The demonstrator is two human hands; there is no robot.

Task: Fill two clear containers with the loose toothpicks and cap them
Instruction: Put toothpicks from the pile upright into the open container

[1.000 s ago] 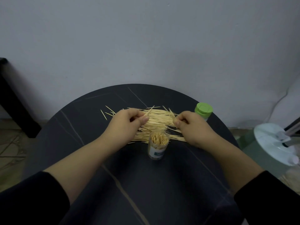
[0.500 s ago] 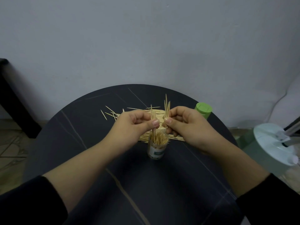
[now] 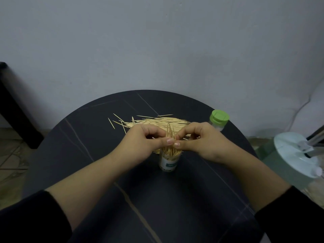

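While the open container (image 3: 169,162) stands near mid-table, nearly packed, you pinch a small upright toothpick bundle (image 3: 170,132) over its mouth, held between the curled fingertips of your left hand (image 3: 145,139) and right hand (image 3: 201,139). The loose pile (image 3: 157,122) just behind is sizeable, and this cap is not yet on. The green-capped container (image 3: 219,119) at the far right rim looks finished. The table (image 3: 122,199) is bare on your side. A pale appliance (image 3: 294,158) crowds its right edge.
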